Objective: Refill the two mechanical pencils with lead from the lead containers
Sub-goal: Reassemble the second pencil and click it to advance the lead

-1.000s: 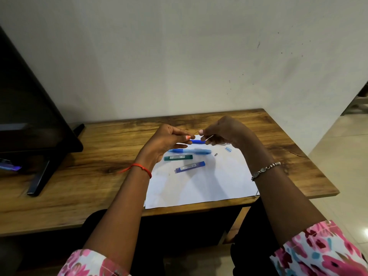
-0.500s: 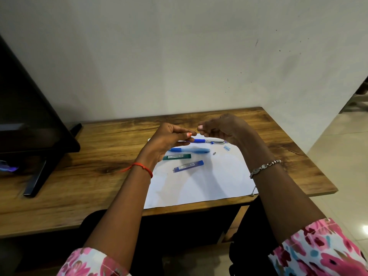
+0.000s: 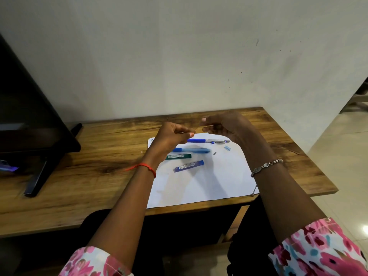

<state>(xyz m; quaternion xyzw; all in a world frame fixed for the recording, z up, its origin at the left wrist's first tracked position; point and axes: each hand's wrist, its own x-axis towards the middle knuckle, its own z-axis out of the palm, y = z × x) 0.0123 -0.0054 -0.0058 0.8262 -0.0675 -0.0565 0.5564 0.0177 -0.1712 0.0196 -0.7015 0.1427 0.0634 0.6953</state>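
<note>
My left hand (image 3: 172, 135) and my right hand (image 3: 226, 126) hover close together above the far edge of the white paper (image 3: 201, 186). Each pinches a thin sliver that looks like pencil lead between thumb and fingertip. Below them on the paper lie a blue-and-silver mechanical pencil (image 3: 209, 140) and a blue mechanical pencil (image 3: 192, 150), partly hidden by my left hand. A green lead container (image 3: 178, 156) and a blue lead container (image 3: 189, 166) lie nearer to me. A small clear-blue cap (image 3: 227, 148) and a tiny grey piece (image 3: 214, 153) rest to the right.
The wooden table (image 3: 89, 176) stands against a pale wall. A dark monitor on a stand (image 3: 29, 126) takes up the table's left end. To the right, the table ends above a tiled floor (image 3: 342, 156).
Both hands have risen slightly and drifted toward the far side of the paper, the right now a little higher than the left. The pencils and containers have not moved.
</note>
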